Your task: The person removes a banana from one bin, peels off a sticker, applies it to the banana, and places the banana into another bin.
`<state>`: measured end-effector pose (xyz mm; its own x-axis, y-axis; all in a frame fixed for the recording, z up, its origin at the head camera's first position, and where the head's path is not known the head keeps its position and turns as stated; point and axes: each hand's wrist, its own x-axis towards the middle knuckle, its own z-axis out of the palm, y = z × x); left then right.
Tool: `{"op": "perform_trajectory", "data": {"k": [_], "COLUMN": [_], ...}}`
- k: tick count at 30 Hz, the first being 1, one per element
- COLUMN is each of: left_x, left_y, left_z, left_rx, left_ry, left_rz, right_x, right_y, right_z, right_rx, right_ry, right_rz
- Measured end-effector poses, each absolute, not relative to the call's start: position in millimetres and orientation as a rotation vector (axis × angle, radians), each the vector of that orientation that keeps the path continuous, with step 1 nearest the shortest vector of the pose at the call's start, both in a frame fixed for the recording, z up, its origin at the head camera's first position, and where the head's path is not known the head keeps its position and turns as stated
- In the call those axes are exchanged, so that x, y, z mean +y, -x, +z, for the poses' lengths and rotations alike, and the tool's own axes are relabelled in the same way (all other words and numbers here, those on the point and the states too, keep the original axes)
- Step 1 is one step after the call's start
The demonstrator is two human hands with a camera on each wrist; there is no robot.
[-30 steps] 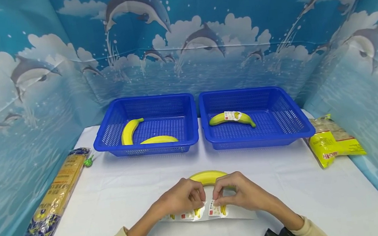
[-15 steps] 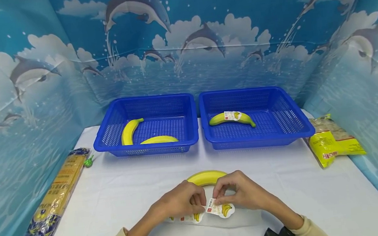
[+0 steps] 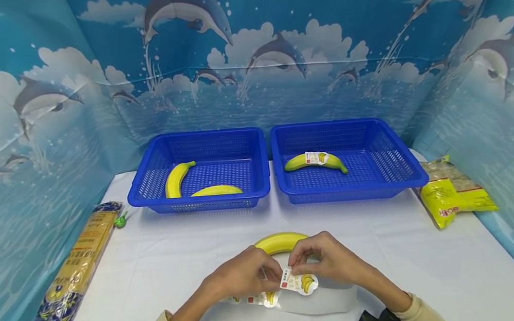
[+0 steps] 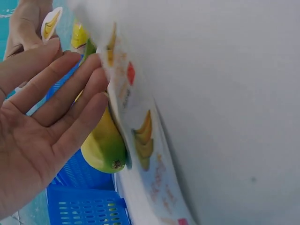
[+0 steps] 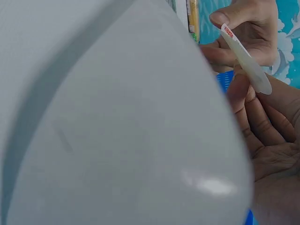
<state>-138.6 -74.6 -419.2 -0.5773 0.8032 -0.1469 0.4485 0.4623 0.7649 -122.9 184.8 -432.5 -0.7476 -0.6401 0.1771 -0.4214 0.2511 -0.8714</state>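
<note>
My right hand point(image 3: 320, 260) pinches a white banana-print sticker point(image 3: 299, 282) between thumb and finger, in front of a yellow banana point(image 3: 281, 241). In the head view, my left hand point(image 3: 244, 273) is at the sticker's other end. The right wrist view shows the left thumb point(image 5: 225, 18) right at its tip, the left fingers apart below it; I cannot tell whether they grip it. A sticker sheet point(image 3: 319, 299) lies below both hands, its right part bare; more banana stickers point(image 4: 145, 138) show on it beside the left fingertips. The banana is partly hidden behind the hands.
Behind stand two blue baskets. The left one point(image 3: 201, 206) holds two bananas point(image 3: 177, 179); the right one point(image 3: 334, 194) holds a banana with a sticker on it point(image 3: 292, 163). A spaghetti pack point(image 3: 78, 265) lies far left, a yellow bag point(image 3: 451, 198) far right. A patterned curtain surrounds the table.
The right hand has lifted the sticker off the sheet. The sheet has sunk down and lies lower, its right part now bare. The left fingertips have come up to the sticker's end.
</note>
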Motion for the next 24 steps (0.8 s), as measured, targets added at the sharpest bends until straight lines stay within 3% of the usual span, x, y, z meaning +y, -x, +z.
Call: {"op": "perform_trajectory", "data": {"k": [7,24], "left_x": [-81.5,-75.1], "left_y": [144.6,141.3], "left_z": [-416.1,-422.8], "left_rx": [2.066,2.07], "left_ry": [-1.091,-0.929], "left_rz": [1.086,1.326], "right_x": [184.9,183.7], "right_y": [123.1,122.7], "right_z": [-432.9,-431.2], "right_rx": [2.318,2.318], "right_ry": [1.012,0.986], "right_rz": [-1.502,-1.492]}}
